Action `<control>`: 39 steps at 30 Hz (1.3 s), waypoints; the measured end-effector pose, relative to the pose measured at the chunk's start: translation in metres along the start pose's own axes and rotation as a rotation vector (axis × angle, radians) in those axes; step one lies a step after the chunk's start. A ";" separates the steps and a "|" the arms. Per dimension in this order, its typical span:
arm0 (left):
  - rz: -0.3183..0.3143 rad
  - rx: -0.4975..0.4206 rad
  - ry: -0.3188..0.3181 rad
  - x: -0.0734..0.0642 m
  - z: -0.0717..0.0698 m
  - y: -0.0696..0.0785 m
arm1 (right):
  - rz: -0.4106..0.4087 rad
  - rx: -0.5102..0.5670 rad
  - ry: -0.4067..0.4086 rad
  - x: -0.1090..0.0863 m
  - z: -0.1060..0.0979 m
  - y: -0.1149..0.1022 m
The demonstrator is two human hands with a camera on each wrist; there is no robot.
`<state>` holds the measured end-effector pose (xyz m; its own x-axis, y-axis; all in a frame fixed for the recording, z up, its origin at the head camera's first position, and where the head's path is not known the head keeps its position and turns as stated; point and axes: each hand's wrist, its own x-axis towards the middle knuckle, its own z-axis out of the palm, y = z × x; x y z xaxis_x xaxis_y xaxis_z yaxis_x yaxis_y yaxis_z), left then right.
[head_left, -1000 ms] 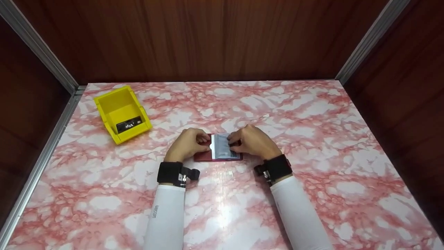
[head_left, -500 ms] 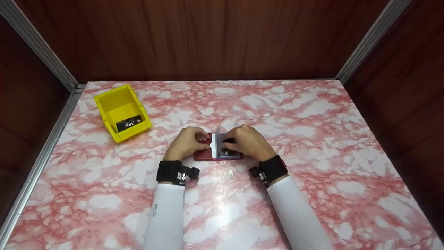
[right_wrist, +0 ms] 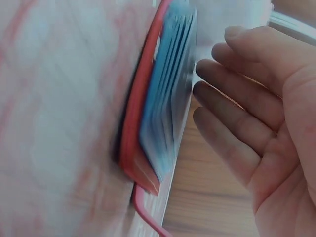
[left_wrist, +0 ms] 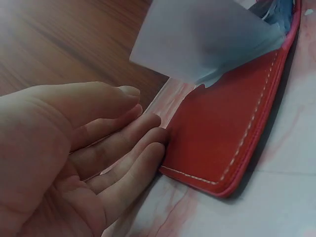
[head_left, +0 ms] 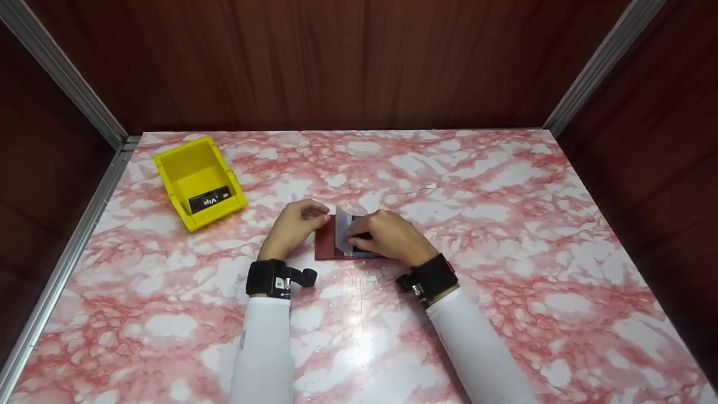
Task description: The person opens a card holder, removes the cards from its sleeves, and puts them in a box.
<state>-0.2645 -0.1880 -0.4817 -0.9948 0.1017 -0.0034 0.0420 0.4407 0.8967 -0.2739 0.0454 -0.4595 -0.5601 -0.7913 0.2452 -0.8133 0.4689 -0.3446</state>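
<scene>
A red card holder (head_left: 325, 242) with white stitching lies spread on the table, its bare inner cover (left_wrist: 217, 128) to the left. Clear plastic sleeves (right_wrist: 170, 94) fan out from its right half, and one sleeve (head_left: 342, 230) stands raised. My left hand (head_left: 294, 227) is at the cover's left edge, fingers loosely bent, fingertips at or near the edge and nothing gripped. Over the sleeves is my right hand (head_left: 387, 233); its fingers are fairly straight, with fingertips close to the raised sleeve. Whether they touch it, I cannot tell.
A yellow bin (head_left: 193, 168) stands at the back left, with a black item lettered "Vip" (head_left: 210, 200) inside. Dark wood panels (head_left: 359, 67) enclose the pink marbled table (head_left: 505, 224) at the back and sides.
The sleeves have swung up and leftward, uncovering what lies at the right. My right hand has moved left with them. My left hand has let go of the white-edged sleeve and drawn slightly left.
</scene>
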 end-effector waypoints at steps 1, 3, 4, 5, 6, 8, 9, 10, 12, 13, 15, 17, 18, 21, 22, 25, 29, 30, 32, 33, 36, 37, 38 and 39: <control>-0.004 -0.006 0.005 0.000 0.000 0.000 | -0.002 0.004 -0.008 0.000 0.001 -0.001; -0.010 -0.010 0.010 0.000 -0.001 0.000 | -0.011 0.001 -0.016 0.001 0.002 -0.002; -0.014 -0.016 0.011 0.000 -0.001 0.000 | -0.017 0.001 -0.014 0.001 0.003 -0.002; -0.017 -0.021 0.013 0.000 -0.001 0.000 | -0.024 -0.004 -0.011 0.001 0.003 -0.002; -0.021 -0.027 0.015 0.000 -0.001 0.000 | -0.030 -0.009 -0.007 0.001 0.004 -0.003; -0.030 -0.039 0.023 0.000 -0.001 0.001 | -0.044 -0.017 0.001 0.002 0.005 -0.004; -0.033 -0.040 0.028 0.000 -0.001 0.001 | -0.049 -0.018 0.004 0.002 0.005 -0.004; -0.032 -0.038 0.033 0.000 -0.002 0.001 | -0.052 -0.022 0.006 0.003 0.005 -0.004; -0.029 -0.023 0.041 0.000 -0.002 0.002 | -0.051 -0.027 0.004 0.003 0.005 -0.004; -0.027 -0.013 0.044 -0.001 -0.002 0.002 | -0.047 -0.023 0.003 0.002 0.004 -0.004; -0.024 0.015 0.045 -0.001 -0.003 0.003 | -0.028 -0.022 0.000 0.001 0.001 -0.002; -0.028 0.037 0.048 -0.001 -0.004 0.004 | -0.001 -0.019 -0.002 -0.002 -0.005 0.002; -0.030 0.048 0.051 -0.001 -0.004 0.006 | 0.017 -0.014 -0.001 -0.003 -0.009 0.004; -0.028 0.091 0.080 -0.001 -0.006 0.013 | 0.083 -0.005 0.011 -0.010 -0.020 0.013; -0.026 0.113 0.105 -0.002 -0.006 0.016 | 0.106 0.002 0.015 -0.012 -0.023 0.016; -0.019 0.167 0.168 -0.004 -0.007 0.029 | 0.169 0.030 0.020 -0.019 -0.029 0.025; 0.004 0.198 0.172 -0.009 -0.003 0.049 | 0.202 0.064 0.012 -0.023 -0.031 0.031; 0.011 0.195 0.155 -0.011 0.000 0.053 | 0.201 0.068 0.007 -0.023 -0.030 0.031; 0.024 0.189 0.113 -0.012 0.006 0.058 | 0.196 0.069 -0.003 -0.022 -0.030 0.031; 0.022 0.188 0.091 -0.012 0.009 0.060 | 0.193 0.065 -0.010 -0.021 -0.029 0.031; -0.028 0.205 0.046 -0.012 0.019 0.060 | 0.200 0.039 -0.027 -0.020 -0.029 0.031; -0.052 0.213 0.035 -0.012 0.022 0.059 | 0.204 0.029 -0.030 -0.020 -0.028 0.031; -0.076 0.224 0.029 -0.011 0.025 0.058 | 0.209 0.021 -0.032 -0.020 -0.028 0.030; -0.094 0.242 0.030 -0.011 0.027 0.057 | 0.214 0.012 -0.033 -0.021 -0.028 0.030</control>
<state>-0.2482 -0.1397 -0.4423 -0.9976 0.0252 -0.0651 -0.0334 0.6477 0.7612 -0.2915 0.0869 -0.4494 -0.7143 -0.6867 0.1352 -0.6741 0.6231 -0.3967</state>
